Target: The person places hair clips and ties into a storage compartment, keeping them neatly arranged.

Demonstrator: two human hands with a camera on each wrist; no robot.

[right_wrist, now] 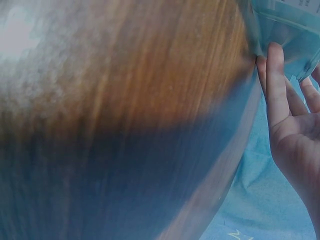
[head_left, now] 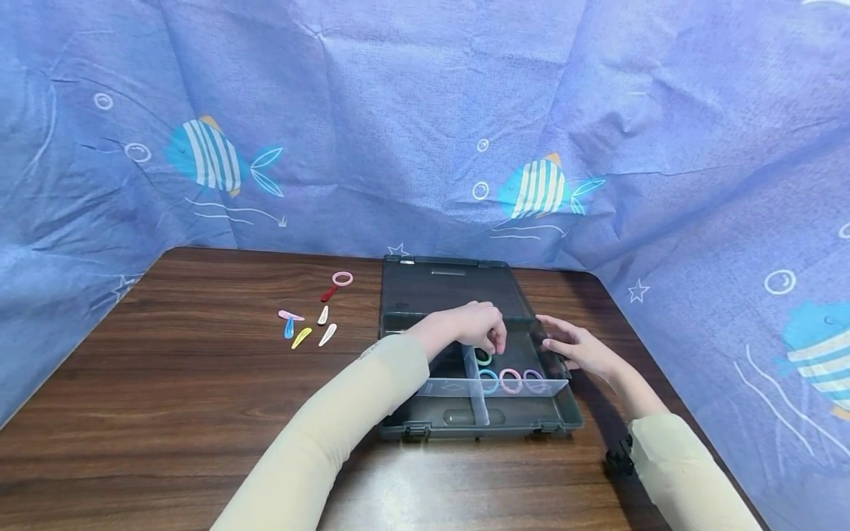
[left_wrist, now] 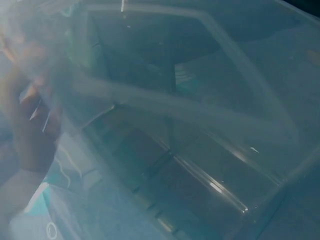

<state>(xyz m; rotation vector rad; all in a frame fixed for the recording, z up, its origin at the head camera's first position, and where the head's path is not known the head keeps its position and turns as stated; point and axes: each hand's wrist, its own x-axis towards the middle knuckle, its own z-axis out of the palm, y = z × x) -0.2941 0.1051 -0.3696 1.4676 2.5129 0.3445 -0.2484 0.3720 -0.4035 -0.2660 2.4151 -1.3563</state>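
At the near end, the person's right hand (head_left: 579, 349) is spread, thumb apart from the fingers, touching the right side of the grey box (head_left: 499, 431) on the worktop (head_left: 166, 413). That light brace looks enough; pressing inward might shift the box.

The left hand (head_left: 473, 323) reaches over the back right compartment, its fingers bent down just above the green ring (head_left: 488, 363). Whether they pinch it cannot be told, as the left wrist view is hazy. The step seems to be setting rings in this compartment. It would go best with the ring lowered flat and let go gently, the knuckles and sleeve kept off the short divider (head_left: 481, 409), which could be knocked askew.

Counted from near to far, the box shows one long divider (head_left: 438, 387) and one short one. Behind the long one lie four rings: one blue (head_left: 488, 370), one pink and one purple in a row, and one green behind the blue. On the worktop left of the box are six clips: one yellow (head_left: 302, 338), one blue, one pink, two white and, farther back, one red (head_left: 328, 294). Next to the red one is a fifth ring, pink. The box's one lid (head_left: 451, 291) lies open at the back.
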